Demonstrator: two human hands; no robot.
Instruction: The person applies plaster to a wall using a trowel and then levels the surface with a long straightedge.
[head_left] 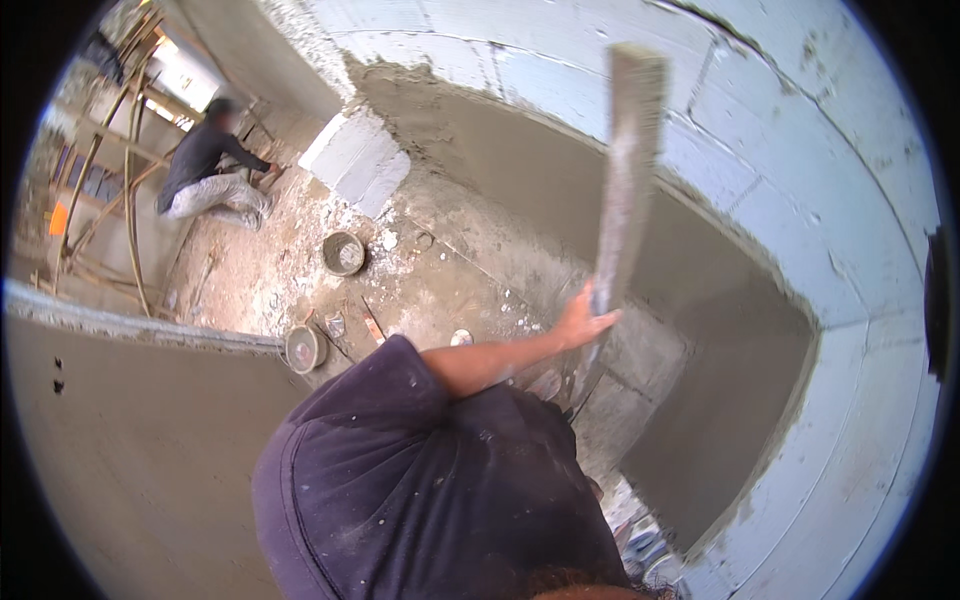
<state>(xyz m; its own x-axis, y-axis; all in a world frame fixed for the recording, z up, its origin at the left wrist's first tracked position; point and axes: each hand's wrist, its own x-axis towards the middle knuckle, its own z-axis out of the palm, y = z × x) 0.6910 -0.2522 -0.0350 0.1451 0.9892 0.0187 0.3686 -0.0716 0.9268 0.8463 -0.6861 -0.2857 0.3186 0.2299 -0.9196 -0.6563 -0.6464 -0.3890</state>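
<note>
My left arm, in a dark sleeve, reaches across to the right, and my left hand [582,320] is closed round a long straightedge [632,150]. The straightedge is coated with pale dried mortar and slightly blurred. It stands steeply in the picture, its upper end in front of the pale block wall [790,130]. Behind it, a band of smooth grey-brown plaster [725,320] covers the lower wall. Whether the straightedge touches the plaster I cannot tell. My right hand is out of sight, hidden past my body.
On the splattered floor [440,270] are a mortar bucket [343,253], a second bucket [305,348] and thin tools. A pale block stub [355,160] juts from the wall. A person [205,170] crouches at the far left beside pole scaffolding [132,190]. A plastered low wall [140,440] stands at left.
</note>
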